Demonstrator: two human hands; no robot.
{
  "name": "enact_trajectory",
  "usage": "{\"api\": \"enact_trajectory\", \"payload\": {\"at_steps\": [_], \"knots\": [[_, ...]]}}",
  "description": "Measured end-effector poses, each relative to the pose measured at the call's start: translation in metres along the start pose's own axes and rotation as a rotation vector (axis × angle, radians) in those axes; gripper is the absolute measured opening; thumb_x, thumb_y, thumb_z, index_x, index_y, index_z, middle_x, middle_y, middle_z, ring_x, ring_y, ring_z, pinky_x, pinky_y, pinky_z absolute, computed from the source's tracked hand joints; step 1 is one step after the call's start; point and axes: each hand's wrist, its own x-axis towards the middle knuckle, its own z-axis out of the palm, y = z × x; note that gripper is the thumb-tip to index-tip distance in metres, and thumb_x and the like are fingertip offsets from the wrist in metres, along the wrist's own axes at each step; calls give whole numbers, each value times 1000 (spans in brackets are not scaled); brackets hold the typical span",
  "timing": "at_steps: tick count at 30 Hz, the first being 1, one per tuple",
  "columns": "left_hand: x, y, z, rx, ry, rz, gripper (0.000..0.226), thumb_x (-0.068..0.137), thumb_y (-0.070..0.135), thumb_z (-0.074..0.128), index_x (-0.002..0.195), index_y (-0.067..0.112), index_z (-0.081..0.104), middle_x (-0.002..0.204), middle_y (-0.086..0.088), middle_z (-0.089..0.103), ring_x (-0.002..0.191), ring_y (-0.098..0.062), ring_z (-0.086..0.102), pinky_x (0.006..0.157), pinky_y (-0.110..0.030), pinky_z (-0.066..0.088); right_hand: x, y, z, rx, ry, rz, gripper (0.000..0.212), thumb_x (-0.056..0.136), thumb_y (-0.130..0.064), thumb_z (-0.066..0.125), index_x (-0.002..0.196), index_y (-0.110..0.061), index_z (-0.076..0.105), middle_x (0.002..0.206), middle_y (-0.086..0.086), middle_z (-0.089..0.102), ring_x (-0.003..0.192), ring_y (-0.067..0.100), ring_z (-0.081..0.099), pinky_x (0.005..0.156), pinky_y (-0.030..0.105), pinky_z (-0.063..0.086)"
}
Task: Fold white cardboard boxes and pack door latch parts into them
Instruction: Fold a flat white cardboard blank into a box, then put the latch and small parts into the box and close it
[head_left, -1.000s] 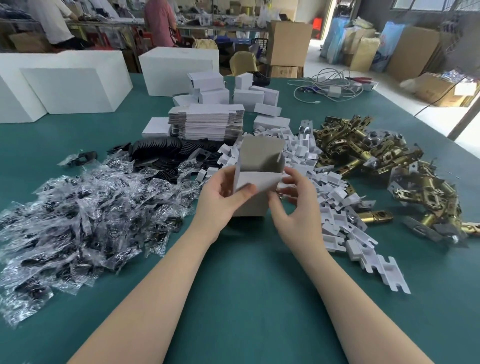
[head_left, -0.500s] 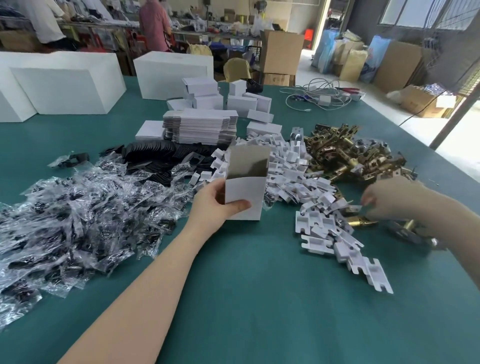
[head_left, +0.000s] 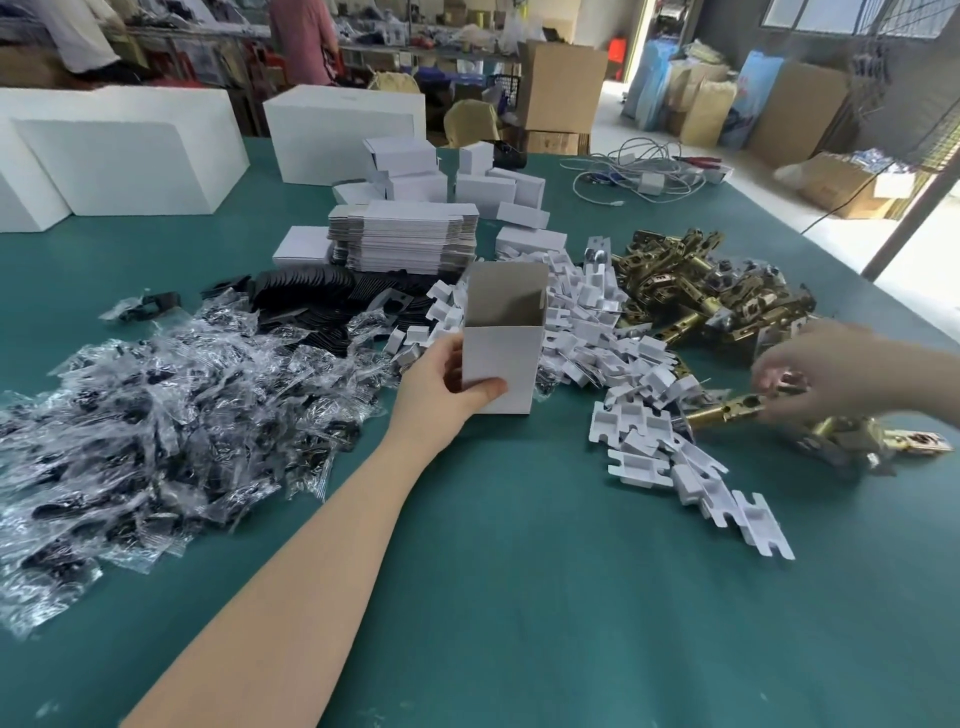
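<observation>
White cardboard box (head_left: 501, 358) upright on tabletop (head_left: 519, 597), mouth open upward, left hand (head_left: 447, 395) gripping it, thumb on front face. Right hand (head_left: 826, 374) well right, fingers (head_left: 769, 375) blurred, seemingly pinching brass latch (head_left: 727, 413); its long axis points left toward box. Likely next: latch carried left, tipped in.

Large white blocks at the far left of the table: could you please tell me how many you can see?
3: two blocks overlapping at the far left, one further right behind the small boxes. More may be hidden.
</observation>
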Motion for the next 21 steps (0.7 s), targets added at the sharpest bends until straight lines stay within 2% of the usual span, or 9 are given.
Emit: {"api": "enact_trajectory", "payload": {"at_steps": [2,4,8,10,11,14,17,19,21], "knots": [[0,-1,0,-2,-1,1,49,76,15,83,108,45,58,105,17,71,97,2,66,79,-16,54,-8,2,-16,403,5,29,24,71,-59,72,87,-44,63,84,-20,68,89,-2,60,79,22,46],[0,-2,0,-1,-8,3,49,77,15,82,108,43,59,106,16,71,98,0,66,83,-19,55,-14,-1,-23,641,42,87,16,73,-39,82,86,-39,72,79,-12,74,85,8,67,74,22,45],[0,0,-1,11,-25,5,46,81,10,78,110,41,60,104,17,71,96,3,66,79,-15,53,-18,-10,-33,674,130,146,16,79,-27,80,94,-29,75,83,-4,74,84,21,66,74,32,49],[1,0,-2,15,-28,5,44,84,9,74,114,38,61,104,17,71,94,2,67,75,-13,52,-25,-18,-53,737,217,148,15,79,-26,78,93,-26,75,70,-5,74,82,32,66,77,45,54],[1,-1,-1,9,-27,1,43,86,9,72,119,33,60,106,14,71,95,0,68,76,-13,52,-30,-23,-66,761,283,125,13,78,-26,78,90,-27,74,68,-7,73,82,35,67,75,45,55],[2,-1,0,11,-34,-11,46,87,7,71,130,18,55,115,3,69,99,-3,67,84,-15,52,-43,-42,-109,760,458,-18,18,73,-27,77,91,-28,73,72,-6,74,80,27,68,64,28,47],[2,-1,0,28,-20,-20,47,85,7,73,128,13,56,113,5,69,94,9,64,80,-8,48,-47,-69,-147,717,527,-156,27,73,-33,74,100,-31,72,82,-13,71,74,12,65,63,22,45],[2,-1,0,41,-17,-26,49,84,8,75,129,12,56,115,6,69,99,8,64,83,-9,49,-41,-85,-163,707,564,-223,26,79,-29,73,104,-30,70,85,-17,69,71,2,65,58,15,48],[3,-2,0,45,-16,-26,50,83,8,76,129,12,57,115,5,69,102,6,64,84,-10,49,-29,-101,-171,727,589,-297,23,82,-24,72,104,-28,68,84,-19,66,65,-14,61,56,1,44]]}}
